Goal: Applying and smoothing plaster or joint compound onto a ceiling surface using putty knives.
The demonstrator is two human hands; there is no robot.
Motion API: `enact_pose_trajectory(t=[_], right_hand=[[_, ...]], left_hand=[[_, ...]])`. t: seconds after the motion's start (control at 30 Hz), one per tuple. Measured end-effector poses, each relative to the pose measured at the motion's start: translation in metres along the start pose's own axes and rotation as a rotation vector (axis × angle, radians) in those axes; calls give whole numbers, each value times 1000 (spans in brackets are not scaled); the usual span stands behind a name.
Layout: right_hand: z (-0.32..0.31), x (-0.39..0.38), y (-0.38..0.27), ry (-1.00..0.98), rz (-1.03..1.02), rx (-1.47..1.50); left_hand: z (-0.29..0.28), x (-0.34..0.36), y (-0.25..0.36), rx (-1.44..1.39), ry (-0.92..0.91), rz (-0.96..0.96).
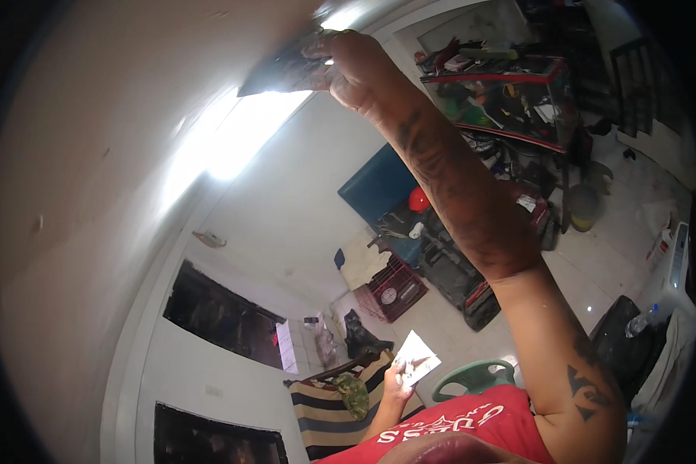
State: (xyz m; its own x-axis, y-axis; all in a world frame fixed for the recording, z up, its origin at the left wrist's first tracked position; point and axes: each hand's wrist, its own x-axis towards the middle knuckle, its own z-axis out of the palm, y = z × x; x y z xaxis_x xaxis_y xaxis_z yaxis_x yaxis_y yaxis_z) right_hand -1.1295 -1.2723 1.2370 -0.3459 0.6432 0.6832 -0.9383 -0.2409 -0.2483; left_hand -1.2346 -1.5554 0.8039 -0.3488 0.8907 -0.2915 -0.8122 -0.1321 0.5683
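My right arm stretches far up across the view. At its end my right hand (pixel 344 68) is closed on a dark, flat, thin-edged piece (pixel 274 76) pressed to or close by the pale smooth surface (pixel 77 131); glare and shadow hide its kind and whether it touches. Lower down, my left hand (pixel 398 380) grips a white, flat, squarish piece (pixel 419 352) by its lower left side. A brownish patch or shadow marks its face.
A bright light (pixel 240 135) glares beside the raised hand. Below stand a green plastic chair (pixel 472 377), a striped seat (pixel 329 421), a glass tank with red edges (pixel 503 97), a blue panel (pixel 375 185) and a clear bottle (pixel 640 321). Clutter covers part of the tiled floor.
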Motion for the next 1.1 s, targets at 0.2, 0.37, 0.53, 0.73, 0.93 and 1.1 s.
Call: enact_pose_trajectory(t=[0.2,0.37,0.53,0.73,0.93,1.1], right_hand=[[-14,-4,13,45,-180,-40],[-40,-10,26,28,-342,-96],[-8,-43,20,156,-443,-252],[4,-54,33,322,-844,-671],[23,-75,57,349,-1174,-770],[37,-107,69,308,-1179,-853]], left_hand=[[-27,-1,-2,32,32,24],[-32,3,-5,39,9,20],[-36,6,-6,103,58,54],[-38,7,-3,48,80,46],[-87,22,1,-1,27,38],[-101,36,1,24,29,57]])
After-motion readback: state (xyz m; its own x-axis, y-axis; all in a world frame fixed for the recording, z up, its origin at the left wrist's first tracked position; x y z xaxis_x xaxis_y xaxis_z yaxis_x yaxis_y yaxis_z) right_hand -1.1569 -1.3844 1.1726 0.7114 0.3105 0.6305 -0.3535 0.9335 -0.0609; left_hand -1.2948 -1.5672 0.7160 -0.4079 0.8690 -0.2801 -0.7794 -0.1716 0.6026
